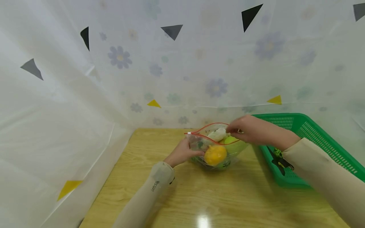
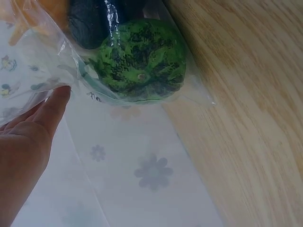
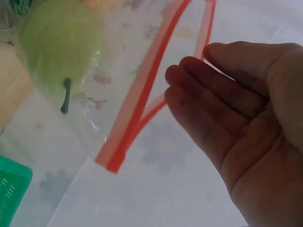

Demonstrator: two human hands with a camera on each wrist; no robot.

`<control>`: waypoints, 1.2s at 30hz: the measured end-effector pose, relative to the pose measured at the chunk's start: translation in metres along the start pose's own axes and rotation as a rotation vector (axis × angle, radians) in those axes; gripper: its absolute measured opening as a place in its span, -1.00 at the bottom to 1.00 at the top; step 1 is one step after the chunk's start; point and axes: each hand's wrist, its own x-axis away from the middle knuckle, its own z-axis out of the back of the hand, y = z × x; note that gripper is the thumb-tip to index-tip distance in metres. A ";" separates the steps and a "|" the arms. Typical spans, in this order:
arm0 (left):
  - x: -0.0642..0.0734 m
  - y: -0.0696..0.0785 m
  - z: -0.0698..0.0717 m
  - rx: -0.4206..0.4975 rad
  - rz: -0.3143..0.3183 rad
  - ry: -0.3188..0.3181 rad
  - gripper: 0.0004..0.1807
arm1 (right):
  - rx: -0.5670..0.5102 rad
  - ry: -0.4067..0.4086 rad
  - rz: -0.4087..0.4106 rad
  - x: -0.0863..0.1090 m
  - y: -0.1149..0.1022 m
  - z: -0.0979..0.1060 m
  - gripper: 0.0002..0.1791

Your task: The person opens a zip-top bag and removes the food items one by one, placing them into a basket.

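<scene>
A clear zip bag [image 1: 196, 143] with a red zip strip [image 3: 142, 90] and a white slider [image 1: 189, 133] stands on the table, its mouth gaping. Inside sit a yellow-orange fruit [image 1: 215, 155], a whitish item [image 1: 218, 135], a green pear [image 3: 61, 42] with a dark stem, a mottled green squash [image 2: 142, 61] and a dark, smooth item [image 2: 87, 23]. My left hand [image 1: 185, 151] holds the bag's left side, thumb in front and fingers behind. At the right part of the mouth, my right hand [image 1: 247, 129] pinches the far rim between thumb and fingers.
A green plastic basket [image 1: 293, 182] stands on the right of the wooden table [image 1: 171, 202], partly under my right forearm. A black and green item [image 1: 278, 160] shows at its near side. White flowered sheeting [image 1: 182, 72] hangs behind and to the left.
</scene>
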 end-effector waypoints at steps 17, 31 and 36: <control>-0.004 -0.002 -0.004 0.040 -0.031 -0.016 -0.26 | 0.253 -0.224 -0.131 -0.028 -0.009 -0.034 -0.98; -0.008 -0.003 -0.012 0.040 -0.083 -0.024 -0.33 | 0.250 -0.343 -0.198 -0.030 0.003 -0.043 -0.80; -0.009 -0.004 -0.016 0.004 -0.068 -0.026 -0.21 | 0.246 -0.278 -0.165 -0.026 0.010 -0.052 -0.71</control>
